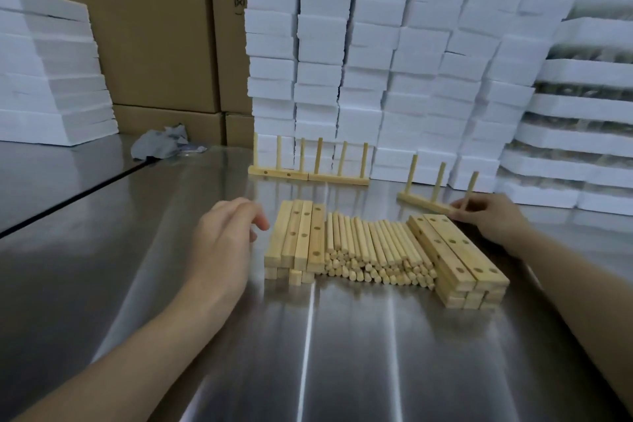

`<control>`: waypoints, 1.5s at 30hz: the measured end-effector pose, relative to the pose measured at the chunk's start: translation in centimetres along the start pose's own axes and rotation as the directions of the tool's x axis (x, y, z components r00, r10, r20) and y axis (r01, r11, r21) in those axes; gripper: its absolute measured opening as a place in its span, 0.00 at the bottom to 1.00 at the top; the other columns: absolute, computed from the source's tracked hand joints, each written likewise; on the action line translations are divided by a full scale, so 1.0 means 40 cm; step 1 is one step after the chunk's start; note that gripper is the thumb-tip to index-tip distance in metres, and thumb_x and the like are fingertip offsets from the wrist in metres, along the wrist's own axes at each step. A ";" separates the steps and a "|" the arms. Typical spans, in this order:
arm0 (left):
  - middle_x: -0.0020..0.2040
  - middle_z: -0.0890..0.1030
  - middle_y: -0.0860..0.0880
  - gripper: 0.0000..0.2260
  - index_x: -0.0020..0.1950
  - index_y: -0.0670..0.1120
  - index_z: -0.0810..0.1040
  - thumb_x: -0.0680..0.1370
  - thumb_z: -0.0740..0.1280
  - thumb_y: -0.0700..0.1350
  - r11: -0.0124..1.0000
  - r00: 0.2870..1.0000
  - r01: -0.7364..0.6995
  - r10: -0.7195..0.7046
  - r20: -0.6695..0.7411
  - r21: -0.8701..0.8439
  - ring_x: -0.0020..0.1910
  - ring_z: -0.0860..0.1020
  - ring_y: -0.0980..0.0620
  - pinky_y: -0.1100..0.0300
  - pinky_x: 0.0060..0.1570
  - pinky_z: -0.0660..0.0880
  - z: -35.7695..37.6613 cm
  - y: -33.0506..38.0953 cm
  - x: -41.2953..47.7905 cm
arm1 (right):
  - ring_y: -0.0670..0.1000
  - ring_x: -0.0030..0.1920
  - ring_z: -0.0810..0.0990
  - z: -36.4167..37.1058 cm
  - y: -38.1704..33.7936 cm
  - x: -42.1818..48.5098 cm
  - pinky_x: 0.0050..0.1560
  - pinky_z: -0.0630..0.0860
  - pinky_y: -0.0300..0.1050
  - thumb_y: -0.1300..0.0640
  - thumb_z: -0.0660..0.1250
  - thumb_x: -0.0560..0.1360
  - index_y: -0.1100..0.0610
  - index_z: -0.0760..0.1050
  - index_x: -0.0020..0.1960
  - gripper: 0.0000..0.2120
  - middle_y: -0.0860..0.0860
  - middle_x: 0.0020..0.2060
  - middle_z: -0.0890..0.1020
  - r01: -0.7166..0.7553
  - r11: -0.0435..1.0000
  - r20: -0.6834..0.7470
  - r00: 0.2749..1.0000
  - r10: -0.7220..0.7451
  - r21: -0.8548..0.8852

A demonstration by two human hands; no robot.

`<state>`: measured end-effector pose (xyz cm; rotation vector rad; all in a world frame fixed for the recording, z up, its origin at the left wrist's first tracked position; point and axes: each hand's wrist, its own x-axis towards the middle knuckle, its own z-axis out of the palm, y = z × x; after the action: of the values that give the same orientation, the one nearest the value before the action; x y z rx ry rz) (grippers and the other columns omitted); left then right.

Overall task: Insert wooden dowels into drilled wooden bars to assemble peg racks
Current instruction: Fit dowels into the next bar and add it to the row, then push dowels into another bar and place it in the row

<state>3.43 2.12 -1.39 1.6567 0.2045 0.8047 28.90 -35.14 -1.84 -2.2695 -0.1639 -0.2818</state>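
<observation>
A pile of loose wooden dowels (373,250) lies on the steel table (342,353), between a left stack of drilled bars (298,236) and a right stack of drilled bars (459,257). My left hand (226,236) hovers just left of the left stack, fingers loosely curled, holding nothing. My right hand (489,216) pinches the near end of a peg rack (424,200) with three upright dowels, at its rightmost dowel. Two finished racks (308,175) stand end to end farther back.
Tall stacks of white foam blocks (394,62) wall off the back and right. Cardboard boxes (154,44) and more foam (51,79) stand at the left. A crumpled grey rag (161,144) lies at the back left. A seam (68,195) crosses the table.
</observation>
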 end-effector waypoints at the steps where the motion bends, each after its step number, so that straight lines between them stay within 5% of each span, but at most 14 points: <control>1: 0.46 0.79 0.40 0.18 0.35 0.46 0.79 0.70 0.62 0.61 1.000 1.000 0.005 -0.005 0.011 0.011 0.44 0.77 0.48 0.53 0.44 0.68 -0.001 0.002 0.000 | 0.49 0.47 0.82 0.001 -0.001 0.020 0.42 0.73 0.43 0.50 0.80 0.74 0.42 0.85 0.46 0.05 0.45 0.44 0.85 0.005 1.000 0.033 0.999 -0.004 -0.010; 7: 0.41 0.78 0.38 0.18 0.33 0.43 0.79 0.73 0.63 0.56 1.000 1.000 -0.001 0.001 0.018 -0.016 0.39 0.76 0.52 0.50 0.43 0.66 0.000 0.014 -0.003 | 0.50 0.44 0.84 0.031 -0.017 0.123 0.43 0.74 0.46 0.51 0.81 0.73 0.46 0.86 0.49 0.06 0.49 0.41 0.88 0.003 0.999 0.112 0.994 -0.007 0.043; 12: 0.36 0.77 0.46 0.18 0.32 0.45 0.78 0.74 0.64 0.56 0.998 0.999 -0.014 0.016 0.030 -0.055 0.37 0.75 0.51 0.48 0.42 0.66 -0.003 -0.001 0.006 | 0.50 0.55 0.81 0.044 -0.025 0.211 0.57 0.71 0.48 0.56 0.81 0.73 0.46 0.87 0.47 0.07 0.49 0.49 0.85 -0.025 0.999 0.170 0.985 0.017 0.046; 15: 0.35 0.76 0.46 0.19 0.33 0.45 0.78 0.70 0.65 0.61 0.998 0.999 -0.013 0.015 0.036 -0.057 0.35 0.75 0.51 0.49 0.40 0.65 -0.007 -0.016 0.009 | 0.47 0.55 0.79 0.061 -0.016 0.250 0.57 0.69 0.48 0.55 0.82 0.73 0.43 0.87 0.47 0.08 0.48 0.50 0.84 -0.024 0.999 0.196 0.981 0.017 0.033; 21: 0.34 0.75 0.44 0.20 0.34 0.45 0.79 0.69 0.66 0.62 0.997 0.998 0.030 -0.026 0.053 -0.070 0.32 0.74 0.53 0.52 0.36 0.66 -0.015 -0.028 0.015 | 0.49 0.50 0.81 0.087 0.016 0.262 0.57 0.75 0.49 0.51 0.82 0.72 0.53 0.83 0.63 0.22 0.43 0.47 0.82 0.024 0.999 0.035 0.999 -0.025 0.038; 25: 0.34 0.76 0.46 0.21 0.36 0.43 0.79 0.68 0.66 0.62 0.997 0.998 0.031 -0.028 0.055 -0.067 0.32 0.73 0.54 0.50 0.36 0.62 -0.018 -0.026 0.017 | 0.52 0.54 0.79 0.100 0.008 0.258 0.56 0.72 0.48 0.51 0.80 0.74 0.54 0.82 0.63 0.19 0.47 0.51 0.82 0.056 0.998 0.012 0.998 -0.055 -0.005; 29: 0.33 0.74 0.45 0.21 0.35 0.43 0.79 0.67 0.67 0.62 0.997 0.997 0.045 -0.041 0.063 -0.066 0.31 0.73 0.54 0.58 0.30 0.67 -0.021 -0.031 0.021 | 0.52 0.51 0.80 0.103 0.002 0.254 0.50 0.71 0.45 0.52 0.80 0.75 0.50 0.83 0.54 0.11 0.45 0.45 0.83 0.071 0.997 -0.011 0.997 -0.071 -0.018; 32: 0.33 0.74 0.46 0.21 0.36 0.43 0.79 0.68 0.67 0.62 0.997 0.996 0.048 -0.043 0.073 -0.063 0.32 0.73 0.54 0.51 0.35 0.64 -0.023 -0.033 0.021 | 0.48 0.47 0.80 0.107 -0.007 0.253 0.46 0.71 0.44 0.53 0.79 0.76 0.51 0.82 0.54 0.10 0.47 0.43 0.83 0.106 0.994 -0.012 0.994 -0.106 -0.042; 37: 0.30 0.72 0.49 0.21 0.36 0.43 0.79 0.68 0.67 0.61 0.998 0.998 0.030 -0.027 0.062 -0.053 0.32 0.73 0.52 0.51 0.35 0.63 -0.026 -0.038 0.025 | 0.42 0.44 0.77 0.114 -0.010 0.254 0.52 0.73 0.46 0.53 0.78 0.76 0.53 0.83 0.55 0.10 0.50 0.40 0.84 0.143 0.986 -0.024 0.989 -0.146 -0.089; 45: 0.30 0.73 0.51 0.20 0.36 0.42 0.79 0.69 0.67 0.61 0.998 0.998 0.008 -0.005 0.061 -0.054 0.31 0.74 0.54 0.50 0.36 0.63 -0.025 -0.038 0.022 | 0.53 0.47 0.81 0.114 -0.014 0.250 0.56 0.78 0.51 0.53 0.77 0.77 0.54 0.83 0.57 0.11 0.48 0.44 0.83 0.163 0.980 -0.004 0.986 -0.164 -0.115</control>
<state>3.94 3.79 -2.39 1.6259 0.1442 0.7479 39.11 -31.07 -1.76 -2.3702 -0.3362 -0.4024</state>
